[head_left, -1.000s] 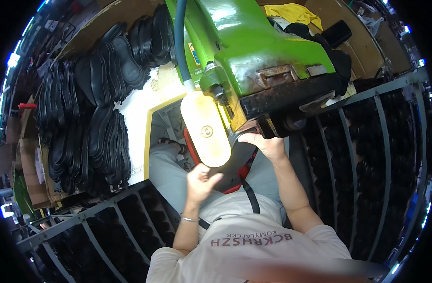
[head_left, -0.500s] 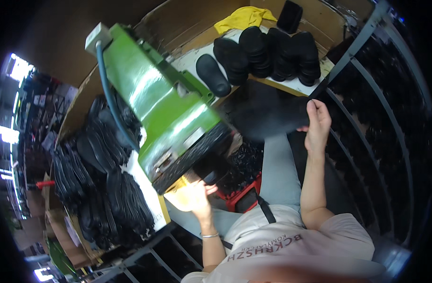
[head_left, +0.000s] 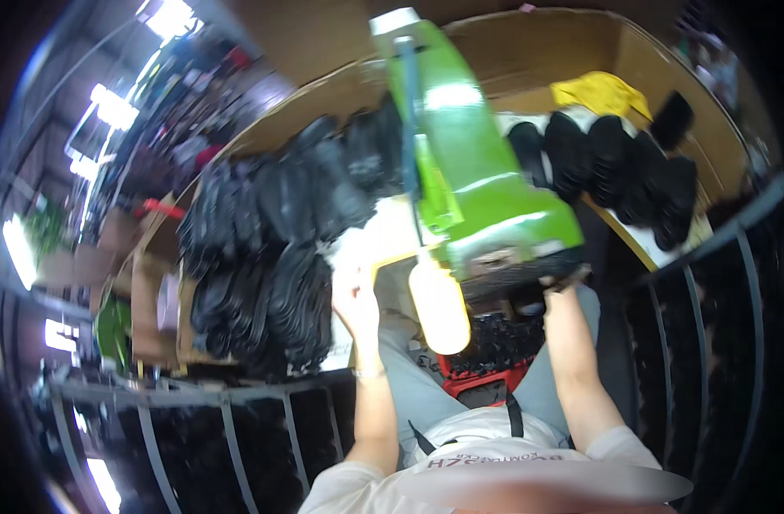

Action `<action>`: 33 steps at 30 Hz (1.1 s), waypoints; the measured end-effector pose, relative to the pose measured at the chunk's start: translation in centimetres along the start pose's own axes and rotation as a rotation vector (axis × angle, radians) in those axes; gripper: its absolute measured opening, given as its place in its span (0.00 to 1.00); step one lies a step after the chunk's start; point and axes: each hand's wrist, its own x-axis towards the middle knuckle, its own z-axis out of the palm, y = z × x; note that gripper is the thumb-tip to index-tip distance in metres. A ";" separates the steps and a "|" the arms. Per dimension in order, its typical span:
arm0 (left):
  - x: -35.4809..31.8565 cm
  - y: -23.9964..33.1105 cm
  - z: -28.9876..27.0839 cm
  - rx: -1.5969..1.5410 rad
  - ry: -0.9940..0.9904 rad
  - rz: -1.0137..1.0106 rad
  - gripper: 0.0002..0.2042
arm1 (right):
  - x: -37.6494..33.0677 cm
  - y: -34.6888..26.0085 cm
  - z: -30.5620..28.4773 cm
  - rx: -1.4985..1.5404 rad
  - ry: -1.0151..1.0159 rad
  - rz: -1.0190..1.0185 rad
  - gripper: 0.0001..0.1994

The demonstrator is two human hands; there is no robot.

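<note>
Here's our left hand (head_left: 355, 301) beside the black soles (head_left: 302, 304), stacked left on the worktop (head_left: 385, 230), probably for easy reach; our right hand (head_left: 566, 281) is at the green machine's (head_left: 486, 193) near right corner. Blur: we can't tell either grip.

Left hand (head_left: 356, 301): black soles (head_left: 299, 304) block left, gap open rightward to pale oval plate (head_left: 441, 313). Green machine (head_left: 473, 141) blocks upper left of right hand (head_left: 566, 281).

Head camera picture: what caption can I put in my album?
Left hand near a pale oval piece, right hand by a green machine, black sole-shaped pieces stacked either side.
</note>
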 end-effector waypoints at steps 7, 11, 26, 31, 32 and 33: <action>14.1 -5.3 -6.0 0.804 0.079 -0.205 0.30 | -8.6 8.1 -14.2 -0.016 -0.072 0.239 0.10; 16.0 -6.5 -2.5 0.964 0.102 -0.410 0.30 | -8.7 6.6 -16.3 0.045 0.025 0.299 0.08; -11.8 7.5 -3.4 -0.015 -0.417 0.102 0.21 | -24.2 -3.6 -6.1 -0.235 -0.356 0.887 0.21; -15.5 10.0 2.1 -1.350 -0.389 -0.829 0.27 | -28.2 -7.0 -8.0 -0.267 -0.076 0.599 0.25; -15.7 10.6 3.6 -1.114 -0.414 -0.750 0.25 | -29.2 -6.8 -8.2 -0.309 -0.088 0.486 0.26; -15.6 11.1 4.8 -0.884 -0.441 -0.672 0.24 | -29.8 -6.6 -8.4 -0.350 -0.098 0.363 0.27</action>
